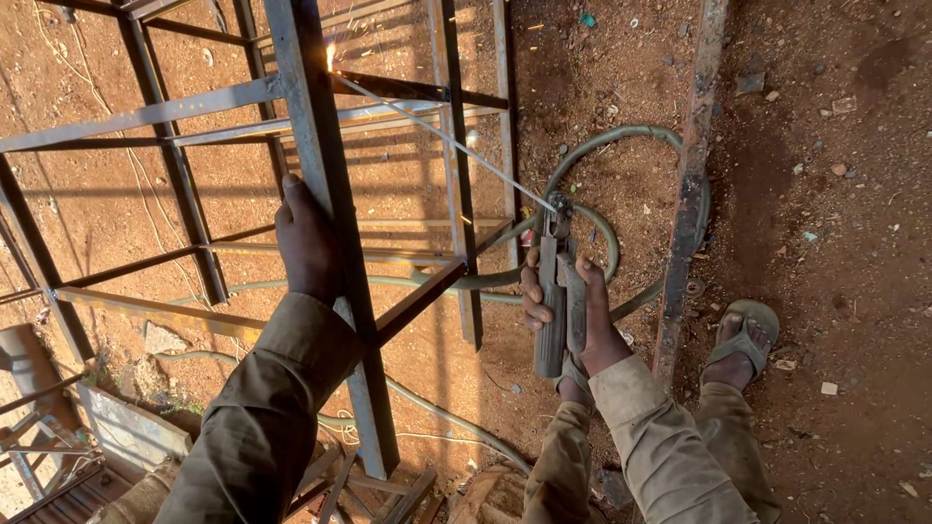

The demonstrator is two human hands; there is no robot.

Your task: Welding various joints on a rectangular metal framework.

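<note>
My left hand grips the upright bar of a grey steel frame, fingers wrapped round its left edge. My right hand is closed on a welding electrode holder. A thin welding rod runs from the holder up and left to a joint on the upright bar, where a small bright spark glows. Both arms wear olive-brown sleeves.
The frame's cross bars and rails stretch left and back over red dirt ground. A green-grey cable loops behind the holder. A rusty steel bar lies on the ground at right, next to my sandalled foot. Metal scraps lie lower left.
</note>
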